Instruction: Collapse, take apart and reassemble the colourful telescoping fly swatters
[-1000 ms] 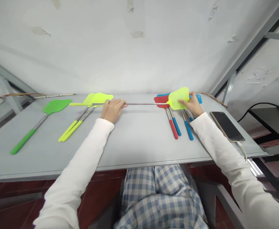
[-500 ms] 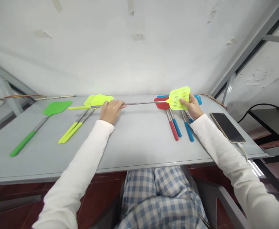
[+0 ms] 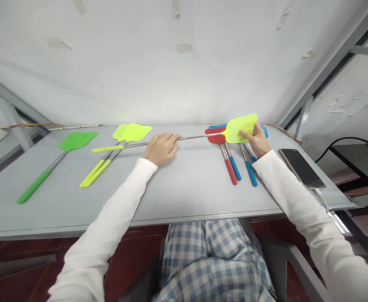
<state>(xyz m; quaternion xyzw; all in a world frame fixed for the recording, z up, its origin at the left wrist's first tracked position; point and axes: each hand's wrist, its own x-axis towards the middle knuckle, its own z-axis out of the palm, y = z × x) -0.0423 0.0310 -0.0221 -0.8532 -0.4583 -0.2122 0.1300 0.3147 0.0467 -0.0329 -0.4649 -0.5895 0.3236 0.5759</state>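
An extended yellow fly swatter (image 3: 241,128) is held sideways above the table, its perforated head to the right and its yellow grip to the left. My left hand (image 3: 161,148) is closed around the metal rod near its middle. My right hand (image 3: 258,141) pinches the right edge of the head between thumb and fingers. Under and behind that head lie a red fly swatter (image 3: 230,171) and several blue fly swatters (image 3: 250,173), partly hidden. Left of my left hand, two yellow fly swatters (image 3: 136,131) lie overlapping.
A green fly swatter (image 3: 76,141) lies at the left of the grey table (image 3: 184,195). At the right, a phone (image 3: 302,168) with a white cable (image 3: 321,199) rests near the edge. A white wall (image 3: 184,84) stands behind the table.
My left hand has slid right along the rod, away from the grip. The held swatter now tilts slightly, its grip end lower. My right hand still pinches the head.
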